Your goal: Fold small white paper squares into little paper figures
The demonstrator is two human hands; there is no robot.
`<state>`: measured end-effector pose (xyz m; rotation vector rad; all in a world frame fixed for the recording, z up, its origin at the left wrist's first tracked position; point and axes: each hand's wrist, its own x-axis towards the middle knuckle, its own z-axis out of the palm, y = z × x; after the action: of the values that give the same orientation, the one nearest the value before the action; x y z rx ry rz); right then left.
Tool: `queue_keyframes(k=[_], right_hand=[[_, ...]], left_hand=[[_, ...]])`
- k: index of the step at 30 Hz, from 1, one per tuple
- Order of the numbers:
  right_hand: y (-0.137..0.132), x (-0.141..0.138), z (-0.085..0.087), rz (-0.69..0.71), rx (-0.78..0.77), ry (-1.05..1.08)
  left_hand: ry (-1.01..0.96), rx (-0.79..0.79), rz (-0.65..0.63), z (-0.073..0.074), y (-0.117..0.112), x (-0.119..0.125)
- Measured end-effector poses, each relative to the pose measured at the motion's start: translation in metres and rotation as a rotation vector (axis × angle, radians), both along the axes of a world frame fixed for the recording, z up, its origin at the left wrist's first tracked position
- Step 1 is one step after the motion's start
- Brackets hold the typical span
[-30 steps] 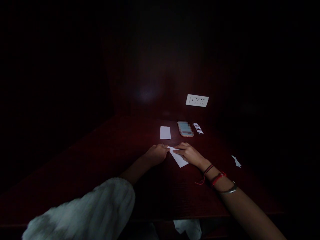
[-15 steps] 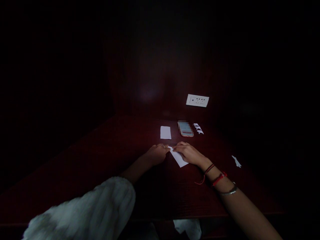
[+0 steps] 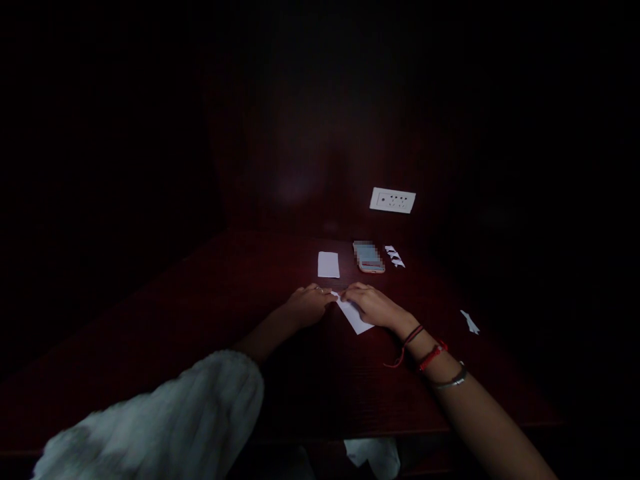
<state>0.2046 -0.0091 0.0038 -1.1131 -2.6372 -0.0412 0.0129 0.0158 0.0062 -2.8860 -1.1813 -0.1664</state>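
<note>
A folded piece of white paper (image 3: 356,321) lies flat on the dark red tabletop with a pointed corner facing me. My left hand (image 3: 310,305), a ring on one finger, has its fingers closed on the paper's far left tip. On the far edge, the bent fingers of my right hand (image 3: 374,307) press and grip the paper, covering its right side. The two hands' fingertips nearly meet. Just beyond them rests a white paper rectangle (image 3: 329,265).
A phone (image 3: 369,258) with a blurred screen lies behind my right hand, beside a row of small folded paper pieces (image 3: 395,256). Another folded paper piece (image 3: 470,322) is at the right. A white socket panel (image 3: 393,200) sits on the back wall. Something whitish (image 3: 373,457) shows below the table's edge.
The whole view has shifted slightly. Both hands stay on the paper, with the fingers of the right hand bent a little more near its far tip.
</note>
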Motion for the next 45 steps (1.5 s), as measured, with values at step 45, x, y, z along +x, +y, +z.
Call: queue_keyframes(k=[45], right_hand=[[-0.008,0.002,0.005,-0.189,0.073,-0.173]], left_hand=[[-0.003,-0.045,-0.016,-0.003,-0.007,0.004]])
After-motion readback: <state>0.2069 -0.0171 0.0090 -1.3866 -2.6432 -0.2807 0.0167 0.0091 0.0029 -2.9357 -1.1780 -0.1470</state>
